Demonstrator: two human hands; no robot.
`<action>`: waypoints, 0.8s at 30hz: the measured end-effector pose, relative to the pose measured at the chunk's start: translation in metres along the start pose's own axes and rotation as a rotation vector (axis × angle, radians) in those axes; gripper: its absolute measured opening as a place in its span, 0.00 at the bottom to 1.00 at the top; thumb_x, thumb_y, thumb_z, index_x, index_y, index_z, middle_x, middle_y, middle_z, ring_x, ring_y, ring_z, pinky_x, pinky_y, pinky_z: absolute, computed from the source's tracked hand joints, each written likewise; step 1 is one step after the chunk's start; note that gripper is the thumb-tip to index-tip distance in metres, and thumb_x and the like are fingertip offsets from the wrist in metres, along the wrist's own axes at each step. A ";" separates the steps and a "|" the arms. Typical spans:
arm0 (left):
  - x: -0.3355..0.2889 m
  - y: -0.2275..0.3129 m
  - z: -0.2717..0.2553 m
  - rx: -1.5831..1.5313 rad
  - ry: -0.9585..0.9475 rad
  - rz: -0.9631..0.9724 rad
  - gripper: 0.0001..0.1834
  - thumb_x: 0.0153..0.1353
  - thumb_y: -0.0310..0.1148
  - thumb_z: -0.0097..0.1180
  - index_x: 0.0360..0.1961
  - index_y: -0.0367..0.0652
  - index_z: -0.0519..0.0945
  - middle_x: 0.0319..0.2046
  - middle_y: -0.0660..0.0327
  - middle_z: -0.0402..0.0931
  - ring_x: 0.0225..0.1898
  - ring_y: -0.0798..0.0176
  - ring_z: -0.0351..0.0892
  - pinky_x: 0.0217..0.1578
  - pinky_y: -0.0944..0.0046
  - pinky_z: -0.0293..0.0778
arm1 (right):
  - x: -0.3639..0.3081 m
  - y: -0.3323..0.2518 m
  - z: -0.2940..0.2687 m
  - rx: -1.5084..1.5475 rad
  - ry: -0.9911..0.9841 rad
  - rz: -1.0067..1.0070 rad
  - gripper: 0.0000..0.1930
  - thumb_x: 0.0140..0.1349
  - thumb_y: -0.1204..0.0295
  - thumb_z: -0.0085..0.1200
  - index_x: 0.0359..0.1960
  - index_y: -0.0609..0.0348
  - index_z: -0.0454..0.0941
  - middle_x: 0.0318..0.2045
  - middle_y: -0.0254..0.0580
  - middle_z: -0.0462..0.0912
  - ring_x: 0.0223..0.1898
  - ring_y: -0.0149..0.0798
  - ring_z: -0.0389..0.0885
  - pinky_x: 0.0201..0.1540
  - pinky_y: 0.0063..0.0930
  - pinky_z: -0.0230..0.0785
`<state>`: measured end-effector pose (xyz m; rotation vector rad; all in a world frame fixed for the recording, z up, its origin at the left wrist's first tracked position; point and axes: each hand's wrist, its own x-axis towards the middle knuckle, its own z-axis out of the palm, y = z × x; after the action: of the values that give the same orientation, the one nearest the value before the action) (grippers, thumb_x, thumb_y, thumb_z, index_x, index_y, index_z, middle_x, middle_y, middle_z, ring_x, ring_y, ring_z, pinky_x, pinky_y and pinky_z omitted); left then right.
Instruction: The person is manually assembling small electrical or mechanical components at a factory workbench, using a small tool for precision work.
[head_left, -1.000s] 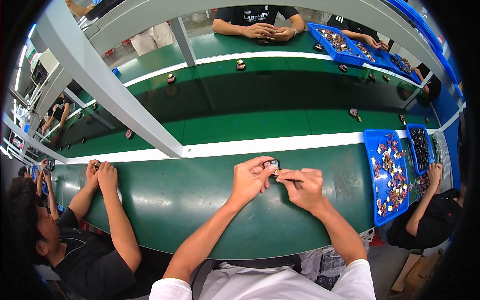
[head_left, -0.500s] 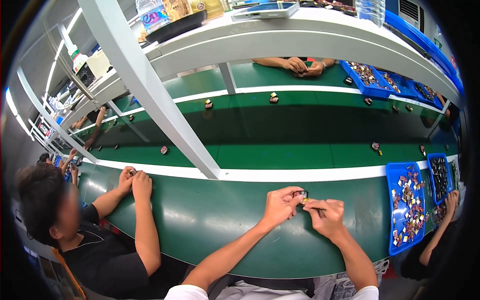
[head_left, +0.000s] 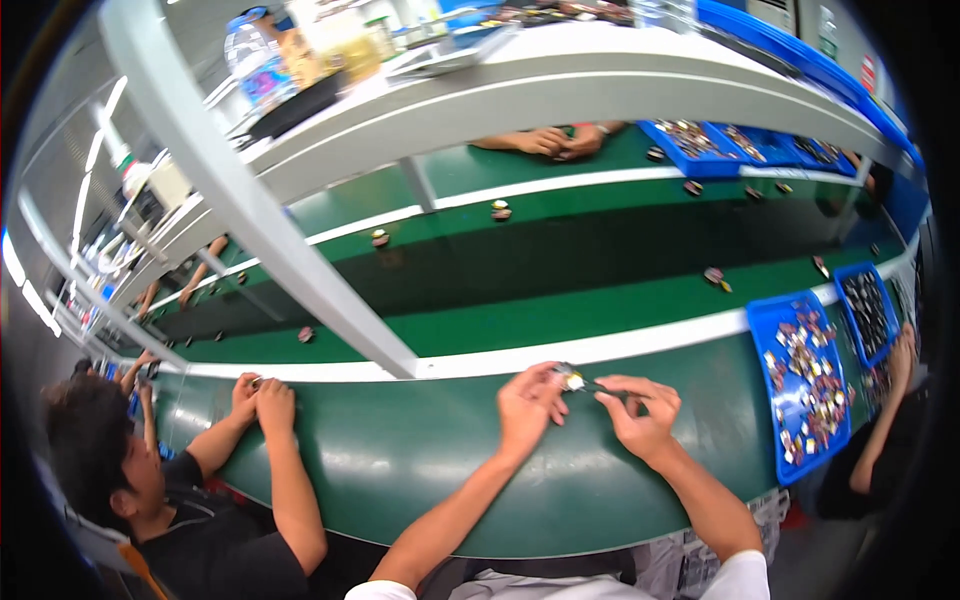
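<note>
The left hand (head_left: 530, 405) grasped a small part (head_left: 572, 381), dark with a pale and yellowish patch, between thumb and fingers; blur hid its finer detail. The right hand (head_left: 642, 410) was closed around a thin dark stick-like item (head_left: 603, 387), its far end pointing left to the part; whether the two touched could not be told. The part was held above the far side of the green counter (head_left: 420, 450), between the two hands.

To the right on the counter lay a blue tray (head_left: 764, 330) of many small reddish, white and yellow pieces. Just beyond it, farther right, a smaller blue tray (head_left: 850, 322) held black pieces. A white rail (head_left: 560, 354) ran along the counter's far edge, and past it a green surface with a dark middle band (head_left: 560, 250) carried a few scattered small pieces.

On the left sat a co-worker in a black shirt (head_left: 225, 545), both hands together near the rail. At the far side another person's hands (head_left: 550, 141) met over the green surface, below a pale shelf (head_left: 560, 95).
</note>
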<state>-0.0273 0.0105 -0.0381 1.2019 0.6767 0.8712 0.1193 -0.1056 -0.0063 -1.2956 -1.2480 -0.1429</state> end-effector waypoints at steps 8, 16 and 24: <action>0.121 0.017 -0.039 0.217 0.139 0.118 0.15 0.71 0.28 0.60 0.53 0.28 0.81 0.38 0.53 0.82 0.22 0.67 0.81 0.21 0.67 0.81 | -0.001 0.016 0.016 0.034 0.041 0.116 0.07 0.52 0.78 0.73 0.23 0.62 0.84 0.27 0.38 0.89 0.11 0.24 0.61 0.16 0.25 0.53; 0.153 0.036 -0.078 1.464 0.542 0.702 0.17 0.66 0.32 0.64 0.50 0.29 0.83 0.35 0.50 0.81 0.34 0.59 0.86 0.36 0.57 0.80 | -0.004 0.014 0.013 0.020 -0.043 0.108 0.08 0.57 0.72 0.71 0.36 0.54 0.84 0.27 0.38 0.89 0.19 0.40 0.82 0.23 0.31 0.73; 0.061 0.037 -0.001 0.805 -0.017 0.457 0.07 0.68 0.29 0.62 0.40 0.35 0.87 0.34 0.57 0.84 0.25 0.67 0.75 0.27 0.65 0.71 | -0.006 0.023 0.017 -0.001 0.072 0.046 0.08 0.55 0.72 0.72 0.34 0.54 0.86 0.22 0.36 0.88 0.12 0.32 0.73 0.19 0.28 0.66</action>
<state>-0.0045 0.0680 -0.0018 2.1424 0.7813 0.9914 0.1232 -0.0875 -0.0290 -1.3078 -1.1568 -0.1558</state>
